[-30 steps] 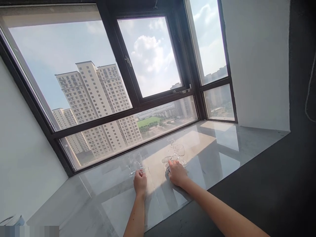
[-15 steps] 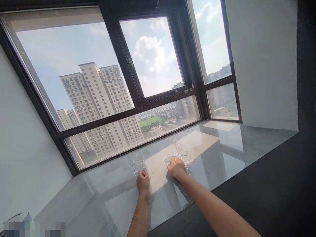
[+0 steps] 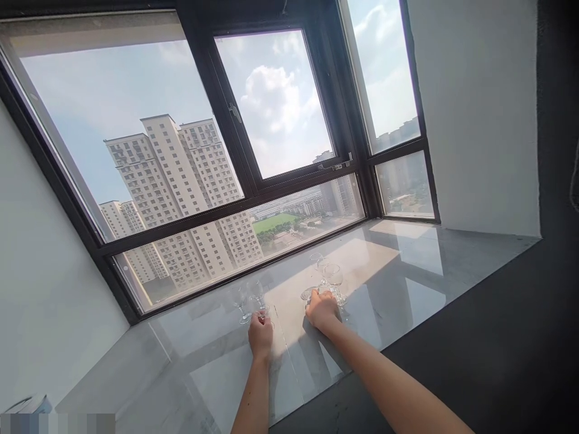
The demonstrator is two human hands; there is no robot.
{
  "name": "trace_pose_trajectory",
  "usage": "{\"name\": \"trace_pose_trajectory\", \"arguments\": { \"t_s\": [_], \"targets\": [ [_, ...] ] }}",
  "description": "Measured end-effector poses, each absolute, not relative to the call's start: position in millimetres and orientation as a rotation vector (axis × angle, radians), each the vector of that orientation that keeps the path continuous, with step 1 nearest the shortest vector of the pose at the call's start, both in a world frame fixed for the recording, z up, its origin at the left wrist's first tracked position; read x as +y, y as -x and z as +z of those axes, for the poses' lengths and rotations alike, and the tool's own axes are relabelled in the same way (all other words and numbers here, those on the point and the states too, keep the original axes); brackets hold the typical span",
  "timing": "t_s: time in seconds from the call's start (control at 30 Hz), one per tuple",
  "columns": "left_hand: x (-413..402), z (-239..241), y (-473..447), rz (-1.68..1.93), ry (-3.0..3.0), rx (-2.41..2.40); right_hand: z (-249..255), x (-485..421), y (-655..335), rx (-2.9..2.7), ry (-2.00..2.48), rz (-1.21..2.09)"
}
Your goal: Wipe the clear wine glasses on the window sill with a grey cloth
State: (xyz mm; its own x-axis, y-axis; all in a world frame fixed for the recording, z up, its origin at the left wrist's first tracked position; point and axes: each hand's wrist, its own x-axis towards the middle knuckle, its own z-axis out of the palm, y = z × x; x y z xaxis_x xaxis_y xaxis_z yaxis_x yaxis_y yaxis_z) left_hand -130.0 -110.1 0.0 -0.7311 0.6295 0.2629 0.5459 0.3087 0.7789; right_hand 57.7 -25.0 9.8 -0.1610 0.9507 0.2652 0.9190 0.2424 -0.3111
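My left hand point(image 3: 260, 335) is closed at the lower part of a clear stemmed glass point(image 3: 257, 292), its fingers curled in. Just left of it another stemmed glass point(image 3: 243, 305) stands upright on the pale sill. My right hand point(image 3: 322, 310) is also closed, on a clear glass point(image 3: 309, 293) whose round edge shows left of the fingers; most of this glass is hidden by the hand. Right behind that hand stands a stemmed glass point(image 3: 333, 275), with one more glass point(image 3: 318, 262) farther back toward the window.
The glossy tiled sill point(image 3: 217, 386) runs below dark-framed windows point(image 3: 253, 196), with sunlit patches and reflections. A white wall point(image 3: 479, 120) rises at the right. At the lower left corner a round container point(image 3: 34, 402) is partly in view.
The whole view has shifted slightly, so everything sits a little farther left. Both hands keep their places at the glasses.
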Motion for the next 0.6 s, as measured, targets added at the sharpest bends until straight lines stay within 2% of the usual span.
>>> {"name": "trace_pose_trajectory", "arguments": {
  "t_s": [0.6],
  "targets": [
    [-114,6,125,1.386,-1.097,2.473,5,-13,-55,-2.166,1.673,0.151]
  ]
}}
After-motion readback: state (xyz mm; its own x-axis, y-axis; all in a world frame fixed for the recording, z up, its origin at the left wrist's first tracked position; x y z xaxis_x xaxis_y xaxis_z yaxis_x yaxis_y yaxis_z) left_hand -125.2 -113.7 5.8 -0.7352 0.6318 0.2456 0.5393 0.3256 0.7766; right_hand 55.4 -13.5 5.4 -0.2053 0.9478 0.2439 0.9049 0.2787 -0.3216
